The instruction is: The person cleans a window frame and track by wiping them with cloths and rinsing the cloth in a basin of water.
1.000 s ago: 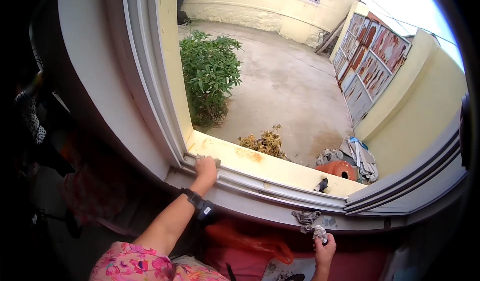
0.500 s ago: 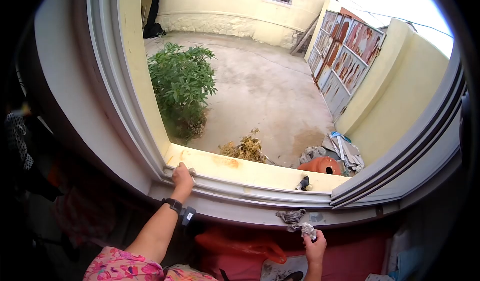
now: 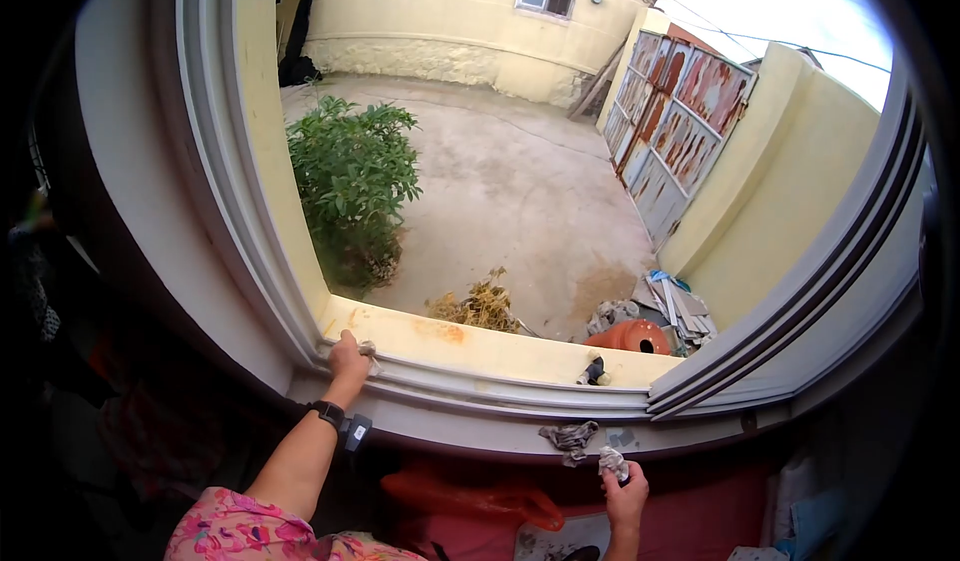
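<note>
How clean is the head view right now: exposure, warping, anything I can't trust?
Head view: sky blown out above the rusty gate; window frame bowed by wide-angle distortion; black corners; room interior left too dark to read; the left hand's small held item indistinct.

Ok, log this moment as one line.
left hand: pale scrap, at long white window track | right hand: crumpled whitish wad | crumpled grey cloth: on grey inner sill

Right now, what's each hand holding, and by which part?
Right hand: a crumpled pale wad, by its lower edge. Left hand: something greyish at the window track; held part hidden.
</note>
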`<state>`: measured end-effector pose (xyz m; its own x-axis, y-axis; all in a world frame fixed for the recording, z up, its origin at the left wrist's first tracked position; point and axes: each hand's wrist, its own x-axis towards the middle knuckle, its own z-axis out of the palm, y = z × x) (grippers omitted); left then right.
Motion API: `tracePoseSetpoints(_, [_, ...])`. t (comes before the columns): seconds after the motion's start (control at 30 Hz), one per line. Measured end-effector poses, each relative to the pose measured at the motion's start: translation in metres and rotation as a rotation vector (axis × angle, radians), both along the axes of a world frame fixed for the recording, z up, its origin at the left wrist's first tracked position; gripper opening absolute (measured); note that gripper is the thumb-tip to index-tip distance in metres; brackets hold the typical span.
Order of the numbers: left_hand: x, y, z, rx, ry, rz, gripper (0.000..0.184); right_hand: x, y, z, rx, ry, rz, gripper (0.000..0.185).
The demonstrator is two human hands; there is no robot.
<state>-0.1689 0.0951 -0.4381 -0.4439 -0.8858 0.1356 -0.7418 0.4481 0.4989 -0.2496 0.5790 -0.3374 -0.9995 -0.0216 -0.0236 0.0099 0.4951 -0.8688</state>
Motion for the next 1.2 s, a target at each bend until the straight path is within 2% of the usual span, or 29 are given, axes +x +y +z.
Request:
tracePoseSetpoints(0.27, [0.016,-0.020,-0.009,0.037,0.349,-0.030,0.028,0.000,0.007,-0.010,0.017,0.038,0.035,0.014])
tracePoseSetpoints(0.33, [0.020,-0.021,-0.003,0.045,0.364,-0.038,0.029,0.001,0.005,-0.007,0.031,-0.001,-0.003,0.019])
tracePoseSetpoints(0.57, [0.040,-0.019,0.027,-0.003,0.474,-0.045,0.031,0.001,-0.004,-0.010,0.026,-0.026,0.024,0.018])
tracePoseSetpoints(0.7, [0.049,-0.020,0.039,0.036,0.447,-0.020,0.031,0.000,-0.008,-0.013,0.016,0.003,0.044,0.017])
tracePoseSetpoints(0.87, [0.058,-0.028,0.030,-0.016,0.549,-0.113,0.029,0.001,-0.014,-0.013,0.031,-0.013,0.065,0.016])
tracePoseSetpoints(1.0, [0.068,-0.016,0.045,-0.012,0.492,-0.139,0.028,0.000,-0.015,-0.017,0.026,-0.010,0.078,0.016])
tracePoseSetpoints(1.07, [0.076,-0.001,0.069,0.108,0.425,-0.209,0.029,0.000,-0.016,-0.020,0.023,-0.009,0.086,0.016])
tracePoseSetpoints(1.2, [0.102,0.000,0.067,0.076,0.367,-0.366,0.031,-0.001,-0.020,-0.021,0.023,-0.030,0.096,0.016])
